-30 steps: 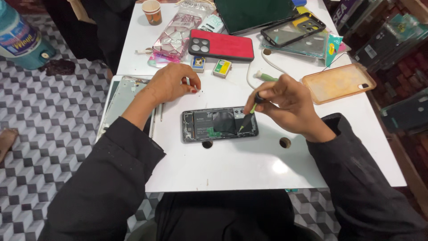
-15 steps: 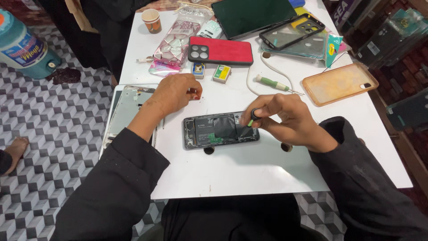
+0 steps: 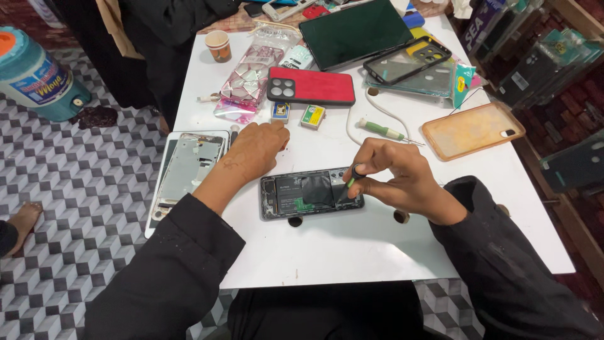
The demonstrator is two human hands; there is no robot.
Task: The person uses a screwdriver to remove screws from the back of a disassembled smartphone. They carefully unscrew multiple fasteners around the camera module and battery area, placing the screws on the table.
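Compared to a moment back, the right hand (image 3: 402, 179) has slid in over the right end of the opened phone (image 3: 311, 194), and the left hand (image 3: 257, 148) has drifted up and away from it, so the whole left end of the phone shows now. Right hand is pinched shut on a small green-and-black screwdriver (image 3: 349, 184), tip down on the phone's insides near its right end. Left hand rests palm down on the white table (image 3: 352, 245) just beyond the phone's left corner, fingers loosely curled, holding nothing. To the left of that hand lies a stripped metal phone frame (image 3: 189, 165). Past the right hand sits another green-handled screwdriver (image 3: 380, 131) and an orange phone case (image 3: 472, 130). Further out, a red phone (image 3: 311, 86), a dark tablet (image 3: 355, 33) and a paper cup (image 3: 219, 45).
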